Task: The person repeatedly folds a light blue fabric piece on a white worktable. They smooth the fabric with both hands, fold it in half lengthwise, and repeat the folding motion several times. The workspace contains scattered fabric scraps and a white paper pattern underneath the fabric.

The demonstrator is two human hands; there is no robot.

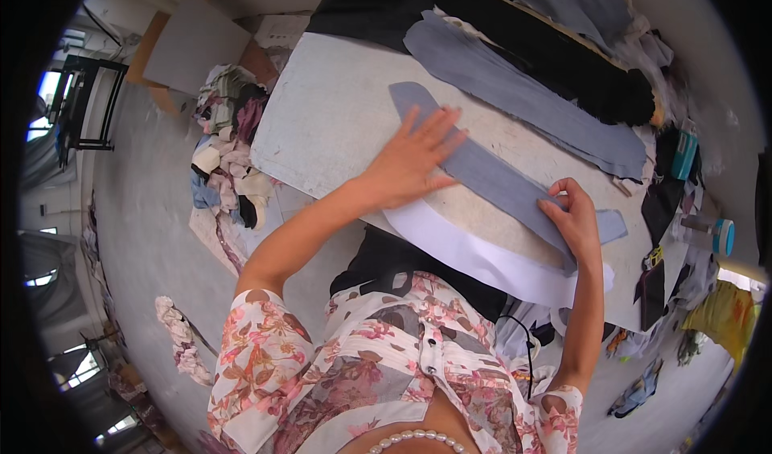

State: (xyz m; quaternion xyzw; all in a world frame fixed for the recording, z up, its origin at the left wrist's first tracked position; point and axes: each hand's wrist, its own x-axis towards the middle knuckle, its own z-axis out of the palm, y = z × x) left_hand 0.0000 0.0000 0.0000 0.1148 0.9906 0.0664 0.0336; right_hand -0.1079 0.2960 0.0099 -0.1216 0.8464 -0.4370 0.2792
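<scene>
A long grey-blue fabric strip lies slantwise across the pale table. My left hand rests on its upper part with the fingers spread, slightly smeared by motion. Farther along to the right, my right hand pinches the strip's edge between thumb and fingers. A curved white strip lies along the table's near edge, partly beneath my left hand and reaching past my right wrist. A short grey-blue end shows just right of my right hand; whether it belongs to the same strip is hidden.
Stacked grey-blue fabric pieces and black fabric cover the far side of the table. Fabric scraps are heaped at the left. To the right are a turquoise box, a turquoise-ended cylinder and yellow cloth.
</scene>
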